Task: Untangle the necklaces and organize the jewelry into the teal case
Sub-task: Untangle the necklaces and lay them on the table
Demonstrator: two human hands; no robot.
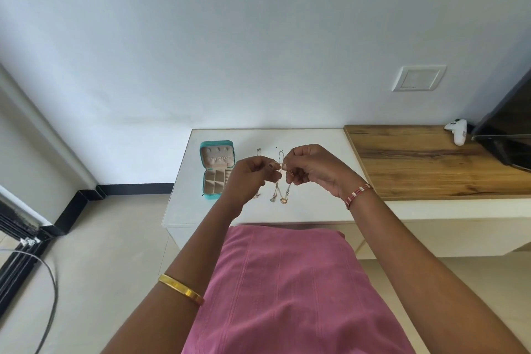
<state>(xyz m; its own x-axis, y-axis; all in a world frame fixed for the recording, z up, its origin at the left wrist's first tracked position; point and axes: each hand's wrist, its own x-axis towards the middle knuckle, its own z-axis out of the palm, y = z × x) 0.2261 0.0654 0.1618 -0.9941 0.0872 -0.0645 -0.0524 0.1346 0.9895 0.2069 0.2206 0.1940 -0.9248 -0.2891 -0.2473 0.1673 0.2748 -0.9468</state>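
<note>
Necklaces (280, 181) unsorted: left hand (250, 174) and right hand (309, 167) both pinch chains above worktop (316, 141); case (217, 169) open, compartments seemingly empty.

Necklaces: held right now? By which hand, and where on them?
Both. Left hand and right hand pinch the thin necklace chains at fingertip level, partway up; pendants dangle below, over the white table.
</note>
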